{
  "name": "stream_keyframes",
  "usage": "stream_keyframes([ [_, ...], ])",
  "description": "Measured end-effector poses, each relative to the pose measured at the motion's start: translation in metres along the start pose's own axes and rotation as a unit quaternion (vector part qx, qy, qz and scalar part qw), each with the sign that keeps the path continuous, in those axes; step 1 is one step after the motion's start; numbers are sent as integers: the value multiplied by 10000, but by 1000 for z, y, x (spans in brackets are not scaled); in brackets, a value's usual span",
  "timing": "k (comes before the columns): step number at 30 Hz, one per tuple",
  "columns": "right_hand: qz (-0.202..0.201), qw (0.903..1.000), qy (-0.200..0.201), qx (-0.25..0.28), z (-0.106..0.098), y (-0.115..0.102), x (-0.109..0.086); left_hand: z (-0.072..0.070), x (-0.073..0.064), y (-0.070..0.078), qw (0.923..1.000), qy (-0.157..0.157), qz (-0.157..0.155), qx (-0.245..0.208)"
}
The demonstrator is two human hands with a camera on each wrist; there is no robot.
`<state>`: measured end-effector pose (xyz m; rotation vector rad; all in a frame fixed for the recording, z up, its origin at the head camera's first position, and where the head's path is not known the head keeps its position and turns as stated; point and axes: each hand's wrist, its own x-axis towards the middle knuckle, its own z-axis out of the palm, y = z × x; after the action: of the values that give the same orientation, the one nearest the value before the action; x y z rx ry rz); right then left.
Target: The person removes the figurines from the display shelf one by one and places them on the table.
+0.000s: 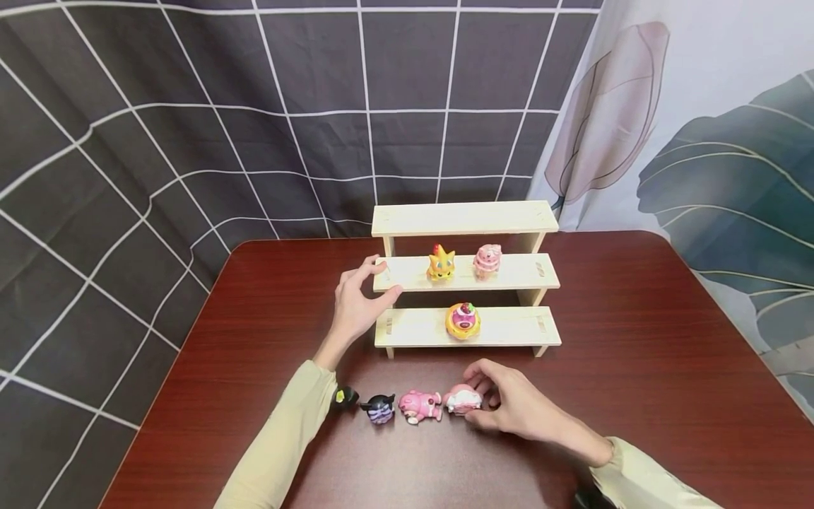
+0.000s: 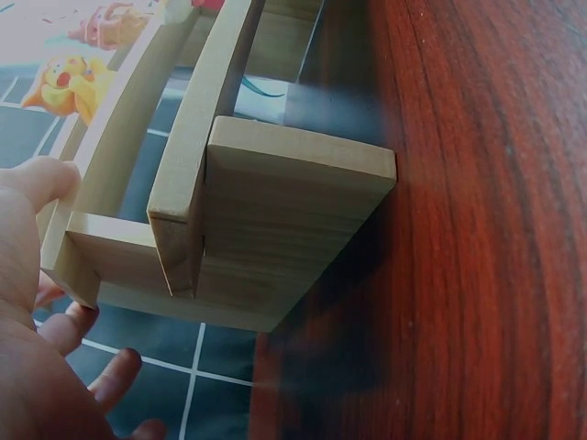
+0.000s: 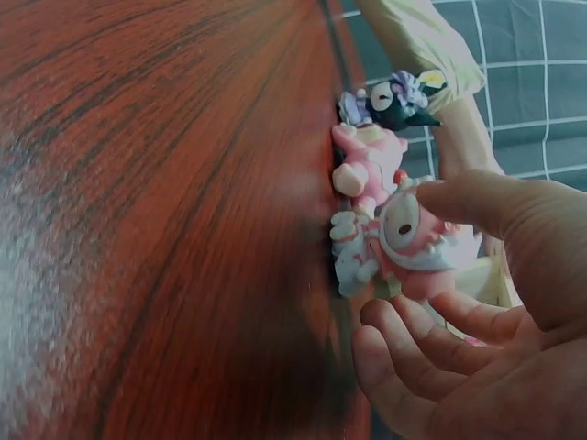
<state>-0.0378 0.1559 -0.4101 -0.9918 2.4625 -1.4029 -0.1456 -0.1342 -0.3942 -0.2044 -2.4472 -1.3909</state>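
Observation:
My left hand [image 1: 357,300] holds the left end of the middle step of a pale wooden three-step display shelf [image 1: 467,219], the thumb on one side and fingers on the other. On the table, my right hand [image 1: 518,401] has thumb and fingers around a pink and white figurine [image 1: 463,399]. In the right wrist view the thumb touches one side of this figurine [image 3: 417,234], the fingers close against the other. Left of it lie a pink figurine [image 1: 420,406], a black and purple figurine [image 1: 379,408] and a dark figurine [image 1: 346,396] partly hidden by my left sleeve.
A yellow star-shaped figurine [image 1: 441,264] and a pink figurine [image 1: 487,261] stand on the middle step. A round yellow and purple figurine [image 1: 463,322] sits on the lowest step. Behind the reddish-brown table [image 1: 273,297] hangs a dark checked curtain [image 1: 318,141].

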Motion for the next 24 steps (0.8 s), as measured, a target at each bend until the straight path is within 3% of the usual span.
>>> stream_keyframes([
  [9, 71, 9989, 385, -275, -16, 2, -6, 0, 1, 0, 10000, 18, 43, -15],
  [16, -234, 9973, 510, -466, -30, -3, -7, 1, 1, -3, 9999, 55, 129, 20],
  [24, -343, 9924, 1091, -445, -51, -10, -1, 1, 0, -3, 9998, 64, 168, -14],
])
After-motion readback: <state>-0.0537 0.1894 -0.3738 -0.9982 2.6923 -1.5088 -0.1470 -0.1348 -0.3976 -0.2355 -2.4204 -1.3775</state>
